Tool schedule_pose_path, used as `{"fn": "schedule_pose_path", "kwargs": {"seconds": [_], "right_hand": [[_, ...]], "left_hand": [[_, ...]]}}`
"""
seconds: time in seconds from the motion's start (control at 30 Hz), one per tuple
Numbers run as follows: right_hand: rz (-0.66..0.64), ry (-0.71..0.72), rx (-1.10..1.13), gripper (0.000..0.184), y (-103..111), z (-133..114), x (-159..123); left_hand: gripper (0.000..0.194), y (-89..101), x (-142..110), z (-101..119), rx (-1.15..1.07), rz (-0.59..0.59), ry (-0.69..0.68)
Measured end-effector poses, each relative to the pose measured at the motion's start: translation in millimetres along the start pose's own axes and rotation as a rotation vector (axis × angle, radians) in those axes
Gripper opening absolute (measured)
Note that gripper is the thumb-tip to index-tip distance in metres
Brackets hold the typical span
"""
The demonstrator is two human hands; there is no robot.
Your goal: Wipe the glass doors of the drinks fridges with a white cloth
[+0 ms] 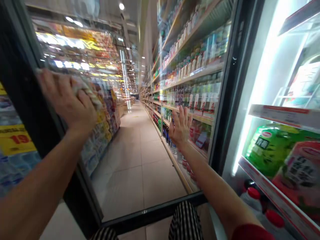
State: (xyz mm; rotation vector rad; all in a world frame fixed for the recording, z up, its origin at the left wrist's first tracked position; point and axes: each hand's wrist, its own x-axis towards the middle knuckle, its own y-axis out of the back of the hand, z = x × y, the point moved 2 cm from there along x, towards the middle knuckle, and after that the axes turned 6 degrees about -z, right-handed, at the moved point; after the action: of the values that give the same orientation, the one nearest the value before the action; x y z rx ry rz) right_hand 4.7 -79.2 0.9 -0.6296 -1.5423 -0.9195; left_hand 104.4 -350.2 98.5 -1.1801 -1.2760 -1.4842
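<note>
A large glass door [135, 140] with a dark frame stands in front of me, swung out from a lit cooler. At the upper left of the pane, beside the frame, my left hand [68, 100] presses a pale cloth [86, 90] to the glass. The hand is a little blurred and the cloth is partly hidden under its fingers. My right hand [181, 128] appears to rest on the glass at the right of the middle, fingers spread, with nothing in it.
On the right, cooler shelves hold green drink packs [265, 146], pink drink packs [297, 176] and red-capped bottles [253, 196]. Through the pane show a tiled aisle [132, 133] and shelves of bottles [195, 63]. A yellow price sign [18, 140] is at far left. Striped-clad knees [185, 221] are below.
</note>
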Motion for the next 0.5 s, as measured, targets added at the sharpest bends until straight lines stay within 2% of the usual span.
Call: {"fn": "schedule_pose_path", "kwargs": {"seconds": [0.03,0.1,0.2,0.27,0.33,0.4,0.43,0.47,0.5], "right_hand": [[-0.002,-0.005,0.005,0.054,-0.2,-2.1,-0.9],[-0.001,-0.008,0.021,0.054,0.5,-5.1,-1.8],[0.018,0.002,0.033,0.054,1.4,-6.1,-2.3],[0.040,0.009,0.021,0.053,1.1,-5.9,-2.6],[0.064,0.014,0.002,0.052,0.5,-6.4,-2.9],[0.078,0.013,-0.010,0.051,-0.1,-7.5,-3.1],[0.082,0.011,-0.011,0.051,-0.4,-7.9,-3.1],[0.084,0.011,-0.011,0.051,-0.6,-8.1,-3.1],[0.089,0.014,-0.011,0.050,-0.7,-8.1,-3.0]], "left_hand": [[0.051,0.7,-1.2,2.1,0.028,0.066,-0.003],[0.054,-7.9,-10.4,20.5,0.079,0.147,-0.104],[0.048,-30.0,-23.2,46.1,0.070,-0.026,-0.352],[0.042,-29.8,-20.2,39.8,0.088,-0.067,-0.433],[0.042,-14.6,-7.3,16.0,0.117,0.063,-0.308],[0.045,2.0,4.3,-7.2,0.139,0.237,-0.080],[0.046,5.6,6.1,-12.0,0.150,0.271,-0.015],[0.047,5.0,4.5,-10.7,0.157,0.256,-0.015],[0.047,0.7,-0.5,-3.7,0.159,0.204,-0.088]]}}
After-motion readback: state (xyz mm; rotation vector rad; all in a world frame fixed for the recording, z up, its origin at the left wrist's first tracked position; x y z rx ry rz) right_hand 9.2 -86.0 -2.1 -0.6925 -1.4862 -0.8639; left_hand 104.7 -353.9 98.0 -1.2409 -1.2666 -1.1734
